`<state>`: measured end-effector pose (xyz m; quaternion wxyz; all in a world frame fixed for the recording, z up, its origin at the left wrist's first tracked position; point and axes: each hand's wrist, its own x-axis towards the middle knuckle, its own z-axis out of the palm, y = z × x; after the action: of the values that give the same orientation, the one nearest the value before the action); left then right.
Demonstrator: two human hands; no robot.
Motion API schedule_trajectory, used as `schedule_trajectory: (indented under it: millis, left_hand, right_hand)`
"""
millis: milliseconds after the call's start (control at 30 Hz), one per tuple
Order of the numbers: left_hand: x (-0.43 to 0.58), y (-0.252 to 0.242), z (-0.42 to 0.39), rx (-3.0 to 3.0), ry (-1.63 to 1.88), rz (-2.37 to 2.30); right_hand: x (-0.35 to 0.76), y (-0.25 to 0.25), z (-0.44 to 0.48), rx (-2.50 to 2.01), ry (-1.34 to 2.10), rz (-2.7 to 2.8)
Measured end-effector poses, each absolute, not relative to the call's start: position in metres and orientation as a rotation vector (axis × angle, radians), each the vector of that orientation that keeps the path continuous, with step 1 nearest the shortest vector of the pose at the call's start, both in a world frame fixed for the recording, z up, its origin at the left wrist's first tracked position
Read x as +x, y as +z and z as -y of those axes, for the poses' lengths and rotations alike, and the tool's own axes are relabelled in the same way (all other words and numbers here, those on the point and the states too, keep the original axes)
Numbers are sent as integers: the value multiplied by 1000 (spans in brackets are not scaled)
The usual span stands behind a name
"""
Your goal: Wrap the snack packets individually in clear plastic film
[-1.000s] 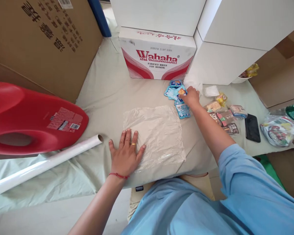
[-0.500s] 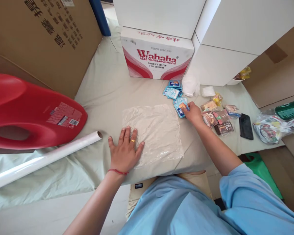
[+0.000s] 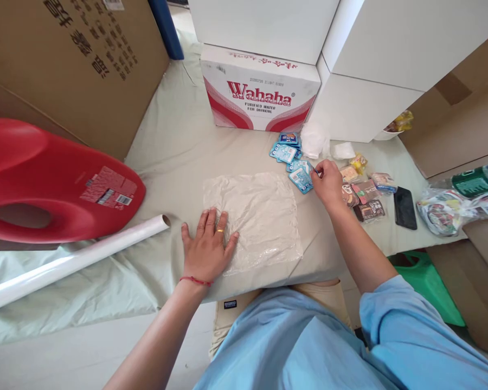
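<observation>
– Packets (image 3: 284, 153), blue, flat, several, overlapping. Location?

– Just past the far right corner of the plastic sheet (image 3: 264, 222), in a loose run leading away from it. Nearest packet (image 3: 301, 181): one, just beside that corner.

– Right hand (image 3: 329, 183)?

– One. Beyond the sheet's right side, at the nearest packet's right edge; thumb and fingers drawn together. Firm pinch or mere touch: cannot tell, fingertips too small in view.

– Left hand (image 3: 207, 249)?

– One. Palm down, fingers spread across the sheet's left border; nothing gripped.

– Handling notes?

– Judgement only. Packets: one at a time, taken by the rim, fingertips low to the cloth (image 3: 179, 151), so that overlapping neighbours do not slide along. Wrappers probably slick; small, slow turns advised. Sheet: thin, wrinkled; light, even pressure from the left palm, as a sideways push would likely crease it. Right wrist: best lifted a little, to spare the goods alongside.

– Adjacent stock?

– Snack packs (image 3: 366, 190), assorted, right of the sheet, by the right wrist. Phone (image 3: 405, 208), black, one, further right of it. Roll (image 3: 77, 262), white, one, left of it. Water box (image 3: 260, 97), one, beyond it, behind the packets.
</observation>
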<state>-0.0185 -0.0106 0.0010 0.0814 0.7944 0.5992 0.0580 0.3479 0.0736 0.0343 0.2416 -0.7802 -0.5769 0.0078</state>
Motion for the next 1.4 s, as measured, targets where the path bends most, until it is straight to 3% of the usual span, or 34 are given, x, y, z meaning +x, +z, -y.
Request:
schedule_trajectory:
  millis: [200,400,567,733,933,1167,1400]
  left_hand:
    - [-19,0,11,2373,202,-1778]
    - [-20,-1,11,2384,203,-1774]
    - [-20,-2,11,2387,202,-1775]
    - [-21,-3,11,2391,227,-1762]
    - [-21,-2,11,2385,235,-1757]
    - [-21,-3,11,2383,269,-1748]
    - [-21,-3,11,2380,284,-1750]
  right_hand:
    - [332,21,-65,-2045,87,2046]
    - [343,22,-73,-2274,-78,1787]
    - [350,25,-82,-2510,254,1785]
    - [360,34,-84,-2267,595,1853]
    - [388,48,-124,-2011,113,2178]
    - [400,29,-168,-1999,307,2484]
    - [383,32,-136,-1989,185,2212]
